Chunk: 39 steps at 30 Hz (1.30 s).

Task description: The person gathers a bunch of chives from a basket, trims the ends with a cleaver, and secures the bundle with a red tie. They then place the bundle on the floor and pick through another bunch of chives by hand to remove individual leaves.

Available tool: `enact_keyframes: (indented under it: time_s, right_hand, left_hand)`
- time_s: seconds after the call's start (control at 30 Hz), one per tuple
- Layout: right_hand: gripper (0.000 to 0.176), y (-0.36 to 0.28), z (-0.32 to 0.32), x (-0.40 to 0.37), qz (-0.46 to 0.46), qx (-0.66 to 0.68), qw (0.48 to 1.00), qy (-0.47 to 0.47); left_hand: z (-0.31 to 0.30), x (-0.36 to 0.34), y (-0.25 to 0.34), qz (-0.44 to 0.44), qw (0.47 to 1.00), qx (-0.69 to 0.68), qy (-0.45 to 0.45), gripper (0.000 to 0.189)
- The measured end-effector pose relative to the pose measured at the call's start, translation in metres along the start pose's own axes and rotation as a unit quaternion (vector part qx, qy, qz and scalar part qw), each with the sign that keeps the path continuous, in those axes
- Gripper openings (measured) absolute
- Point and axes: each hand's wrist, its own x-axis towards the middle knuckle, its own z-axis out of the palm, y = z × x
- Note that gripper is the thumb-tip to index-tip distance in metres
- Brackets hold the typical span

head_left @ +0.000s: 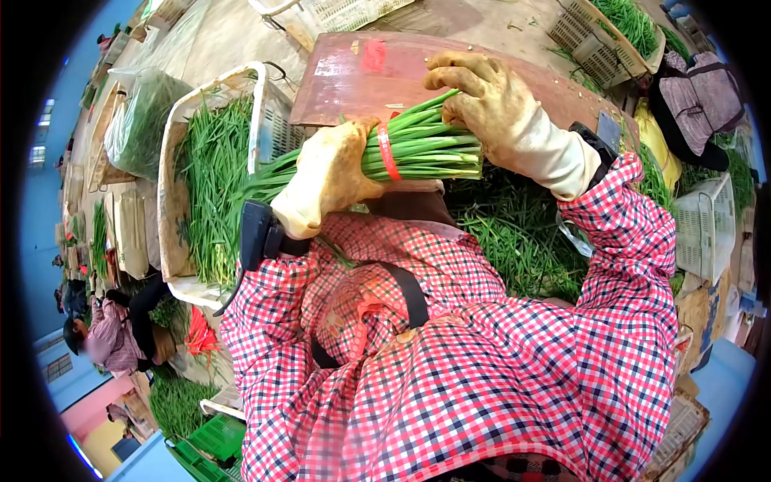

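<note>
Produce packing workshop; crates (259, 120) of greens (221, 173), several seated workers (116, 333).

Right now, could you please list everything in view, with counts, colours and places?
bundle: one, green, centre
band: one, red, round bundle
board: one, brown, beyond bundle
crate: one, pale, left
greens: many, green, in crate, below bundle
other crates: several, pale, top, right
green crates: unclear, green, lower left
bag: one, clear, upper left
strips: several, red, lower left
co-workers: two nearest, purplish tops, left, right
sleeves: two, checked, both sides
left hand: one, cream glove, round bundle
right hand: one, cream glove, bundle's end
</note>
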Motion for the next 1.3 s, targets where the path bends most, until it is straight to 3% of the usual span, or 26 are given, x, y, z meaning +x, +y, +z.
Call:
enact_keyframes:
  time_s: [0.13, 0.23, 0.27, 0.43, 0.5, 0.57, 0.6, 0.63, 0.7, 0.73, 0.77, 0.8, 0.87, 0.97, 1.03, 1.07, 1.13, 1.23, 1.3]
  right_hand:
    - [0.019, 0.006, 0.007, -0.012, 0.077, 0.06, 0.993, -0.068]
    - [0.016, 0.004, -0.024, -0.022, 0.199, 0.212, 0.947, -0.138]
    - [0.017, 0.009, -0.021, -0.031, 0.111, 0.229, 0.967, 0.03]
    - [0.015, 0.026, -0.089, -0.091, 0.228, 0.161, 0.959, 0.044]
    - [0.012, 0.02, -0.11, -0.122, 0.371, 0.119, 0.92, 0.024]
    - [0.01, 0.036, -0.08, -0.21, 0.414, 0.071, 0.906, -0.049]
    - [0.012, 0.034, -0.073, -0.221, 0.418, 0.004, 0.872, -0.255]
    - [0.015, 0.031, -0.065, -0.225, 0.402, -0.067, 0.796, -0.448]
    - [0.024, 0.022, -0.038, -0.225, 0.503, -0.117, 0.723, -0.458]
    - [0.034, 0.016, -0.042, -0.209, 0.391, -0.025, 0.87, -0.3]
    - [0.04, 0.008, -0.039, -0.173, 0.343, -0.019, 0.921, -0.182]
    - [0.046, -0.002, -0.034, -0.129, 0.288, -0.013, 0.956, -0.061]
    - [0.053, -0.016, -0.04, -0.052, 0.209, 0.199, 0.954, 0.076]
    - [0.046, -0.036, -0.031, 0.04, -0.015, 0.271, 0.951, 0.147]
    - [0.04, -0.049, -0.002, 0.065, -0.075, 0.252, 0.955, 0.14]
    - [0.038, -0.052, 0.007, 0.071, -0.101, 0.275, 0.944, 0.152]
    - [0.035, -0.057, 0.024, 0.08, -0.162, 0.325, 0.915, 0.175]
    - [0.029, -0.083, 0.028, 0.078, -0.251, 0.293, 0.909, 0.16]
    - [0.028, -0.084, 0.043, 0.072, -0.258, 0.217, 0.935, 0.107]
  left_hand:
    - [0.006, 0.004, -0.002, 0.041, 0.996, 0.076, 0.025, 0.065]
    - [0.006, 0.007, 0.001, 0.069, 0.994, 0.051, 0.061, 0.064]
    - [0.007, 0.008, -0.001, 0.047, 0.996, 0.053, 0.053, 0.064]
    - [-0.003, 0.002, -0.015, -0.03, 0.999, -0.028, 0.035, 0.062]
    - [-0.006, -0.002, -0.025, -0.029, 0.997, -0.042, 0.058, 0.062]
    - [-0.012, -0.009, -0.028, -0.029, 0.994, -0.073, 0.08, 0.063]
    - [-0.009, -0.01, -0.037, -0.022, 0.989, -0.112, 0.09, 0.064]
    - [-0.013, -0.013, -0.038, -0.027, 0.987, -0.131, 0.091, 0.065]
    - [-0.017, -0.017, -0.041, -0.003, 0.986, -0.116, 0.122, 0.065]
    - [-0.021, -0.019, -0.04, -0.018, 0.987, -0.115, 0.11, 0.065]
    - [-0.026, -0.023, -0.04, -0.034, 0.988, -0.115, 0.098, 0.065]
    - [-0.03, -0.026, -0.039, -0.051, 0.988, -0.116, 0.087, 0.065]
    - [-0.038, -0.032, -0.036, -0.047, 0.987, -0.131, 0.079, 0.064]
    - [-0.048, -0.047, -0.033, -0.061, 0.986, -0.151, 0.048, 0.061]
    - [-0.052, -0.064, -0.032, -0.067, 0.98, -0.184, 0.03, 0.059]
    - [-0.055, -0.077, -0.028, -0.124, 0.973, -0.194, 0.028, 0.058]
    - [-0.049, -0.103, -0.033, -0.134, 0.98, -0.137, 0.057, 0.058]
    - [-0.033, -0.155, -0.041, -0.139, 0.977, -0.121, 0.109, 0.058]
    - [-0.009, -0.208, -0.067, -0.199, 0.956, -0.171, 0.129, 0.059]
